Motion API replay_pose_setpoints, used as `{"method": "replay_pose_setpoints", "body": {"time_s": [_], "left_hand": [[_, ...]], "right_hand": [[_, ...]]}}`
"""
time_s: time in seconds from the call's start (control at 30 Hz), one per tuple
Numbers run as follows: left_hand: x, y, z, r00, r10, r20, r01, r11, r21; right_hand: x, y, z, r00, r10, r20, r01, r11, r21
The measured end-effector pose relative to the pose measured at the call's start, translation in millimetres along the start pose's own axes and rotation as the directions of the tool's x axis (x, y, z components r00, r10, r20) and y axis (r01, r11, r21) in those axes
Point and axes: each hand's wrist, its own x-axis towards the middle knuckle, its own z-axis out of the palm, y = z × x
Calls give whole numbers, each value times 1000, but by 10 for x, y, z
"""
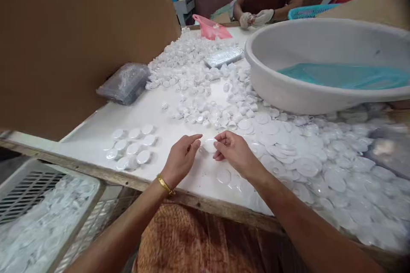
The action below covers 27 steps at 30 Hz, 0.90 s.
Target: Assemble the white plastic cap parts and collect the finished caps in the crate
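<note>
Between the thumb and fingers of my right hand (231, 148) is a small white plastic disc (210, 145), held just above the table near its front edge. My left hand (183, 155), with a gold bracelet (165, 184) at the wrist, comes close to the disc's left side. Its fingers are curled, with thumb and index tips near each other; what they pinch, if anything, is too small to make out. To the left lies a cluster of round white capped pieces (133, 148). Flat white discs (282, 149) are heaped beside my right hand.
Small white parts (192, 76) cover the table's far side. A large grey basin (288, 98) stands right. A cardboard box (80, 42) and wrapped plastic pack (124, 83) are left. Below is a crate (77, 222) of white pieces. Across sits a person with gloved hands (256, 18).
</note>
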Motion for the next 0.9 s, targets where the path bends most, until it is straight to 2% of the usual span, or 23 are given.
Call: {"method": "replay_pose_setpoints", "body": {"time_s": [0.13,0.23,0.3,0.37,0.5,0.6,0.7,0.77,0.9], "left_hand": [[113,27,70,986,-138,98,156,964,-214],[199,-15,126,962,-252,107,274,887,-371],[235,-53,158,954,-277,117,300,861,-412],[249,-82,178,953,-276,125,303,873,-382],[253,-96,173,951,-283,128,304,929,-208],[251,-80,154,947,-280,157,301,945,-131],[240,-54,156,954,-246,169,264,961,-88],[232,-36,167,964,-215,155,225,973,-51],[245,-22,163,966,-199,166,210,976,-51]], "right_hand": [[66,27,107,1000,-22,-11,23,999,45],[118,69,131,996,-77,-54,77,997,2],[141,93,126,993,-96,-64,93,994,-49],[151,111,117,994,-95,-58,88,990,-112],[147,143,93,994,-102,-28,93,969,-230],[126,160,67,971,-238,-7,213,884,-416],[104,165,50,913,-406,29,350,747,-566],[99,168,51,893,-448,49,391,716,-578],[110,185,69,913,-408,23,352,756,-551]]}}
